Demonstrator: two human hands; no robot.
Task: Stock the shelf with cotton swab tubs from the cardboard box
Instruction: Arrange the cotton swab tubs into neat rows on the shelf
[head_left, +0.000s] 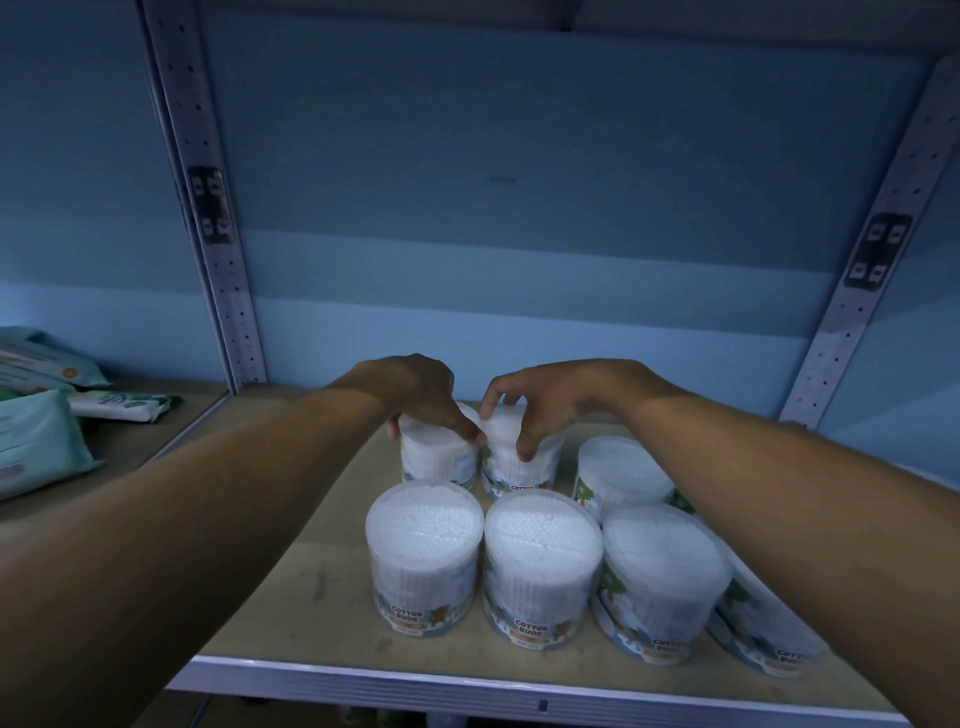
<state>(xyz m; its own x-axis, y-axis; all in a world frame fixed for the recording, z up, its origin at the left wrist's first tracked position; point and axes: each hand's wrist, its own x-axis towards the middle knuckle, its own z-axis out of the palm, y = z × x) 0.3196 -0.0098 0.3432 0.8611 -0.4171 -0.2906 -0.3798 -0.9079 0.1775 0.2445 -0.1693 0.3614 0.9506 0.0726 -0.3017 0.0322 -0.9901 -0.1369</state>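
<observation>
On the shelf, the left hand curls over the back-left tub, fingers closed around its lid. Just beside it, the right hand pinches the neighbouring tub with bent fingertips. Best to set both upright, touching, squared behind the front row.

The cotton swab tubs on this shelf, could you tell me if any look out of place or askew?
Mostly tidy: the tubs stand upright in two rows. The far-right front tub, partly cut off by the right arm, looks to lean outward, though wide-angle distortion may explain that. Both hands grip back-row tubs, left hand, right hand.
</observation>
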